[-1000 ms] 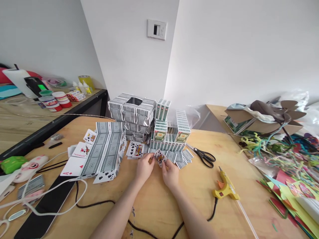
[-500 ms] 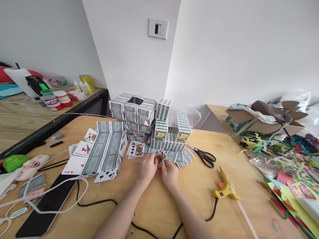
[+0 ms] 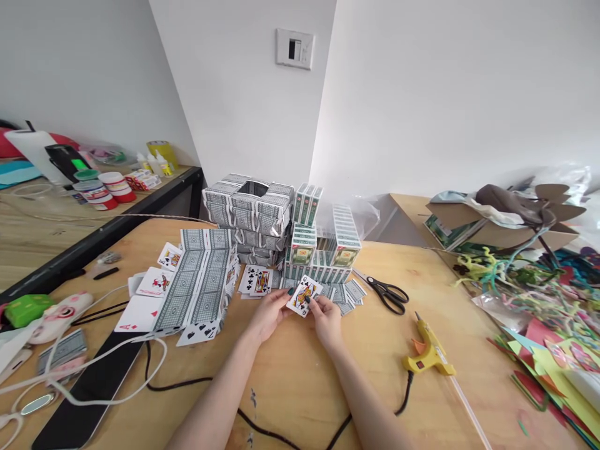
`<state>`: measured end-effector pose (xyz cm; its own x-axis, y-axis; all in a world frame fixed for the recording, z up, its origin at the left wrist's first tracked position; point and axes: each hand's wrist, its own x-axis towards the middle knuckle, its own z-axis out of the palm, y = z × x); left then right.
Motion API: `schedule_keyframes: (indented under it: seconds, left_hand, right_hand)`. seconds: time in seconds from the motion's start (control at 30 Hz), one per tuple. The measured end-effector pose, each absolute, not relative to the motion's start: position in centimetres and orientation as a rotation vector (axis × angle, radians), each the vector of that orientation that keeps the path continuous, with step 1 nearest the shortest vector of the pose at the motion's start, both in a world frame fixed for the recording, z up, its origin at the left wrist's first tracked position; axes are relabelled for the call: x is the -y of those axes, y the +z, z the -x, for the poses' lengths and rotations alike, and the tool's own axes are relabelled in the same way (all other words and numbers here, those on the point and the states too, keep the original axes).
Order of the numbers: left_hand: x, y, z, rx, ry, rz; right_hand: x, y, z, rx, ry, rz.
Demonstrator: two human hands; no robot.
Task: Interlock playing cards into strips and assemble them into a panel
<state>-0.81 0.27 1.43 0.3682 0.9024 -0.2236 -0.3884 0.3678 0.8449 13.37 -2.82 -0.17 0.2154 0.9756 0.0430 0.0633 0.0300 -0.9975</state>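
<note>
A queen playing card (image 3: 300,299) lies face up between my two hands above the table. My left hand (image 3: 270,314) pinches its left edge, and my right hand (image 3: 328,319) holds its right side with the fingertips on the face. Just beyond are loose cards (image 3: 352,292), mostly back up, and a small face-up pile (image 3: 257,281). Behind them stand stacked card boxes (image 3: 302,250), beside a block structure (image 3: 255,212) covered in card backs with an opening on top. To the left rests a folded panel of joined cards (image 3: 197,275).
Black scissors (image 3: 391,295) and a yellow glue gun (image 3: 429,353) lie on the right. The gun's black cable (image 3: 187,381) crosses the table under my forearms. Coloured paper (image 3: 557,362) fills the right edge. A black slab (image 3: 89,394) and white cord (image 3: 117,397) lie at left.
My hands have moved slightly apart, and the queen card now shows more of its face, turned flatter toward me. The view has shifted slightly.
</note>
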Motion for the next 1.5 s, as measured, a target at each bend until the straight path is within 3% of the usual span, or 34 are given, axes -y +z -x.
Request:
schedule_keyframes:
  seconds: [0.23, 0.47, 0.9, 1.23, 1.5]
  left_hand:
    - [-0.5, 1.4, 0.9, -0.826, 0.913, -0.749]
    - [-0.5, 1.1, 0.4, -1.182, 0.950, -1.149]
    - [0.6, 0.8, -1.0, -1.313, 1.041, -1.621]
    - [0.9, 1.1, -1.8, -1.123, 1.056, -1.469]
    - [0.6, 0.9, -1.1, -1.137, 1.061, -1.355]
  right_hand:
    - [3.1, -0.2, -13.5, 1.080, 1.031, 1.333]
    - [3.1, -0.4, -13.6, 1.139, 1.010, 1.367]
    - [3.1, -0.1, -13.2, 1.115, 1.143, 1.306]
    - [3.0, -0.8, -13.0, 0.977, 1.069, 1.261]
    - [3.2, 0.4, -13.1, 0.900, 1.232, 1.153]
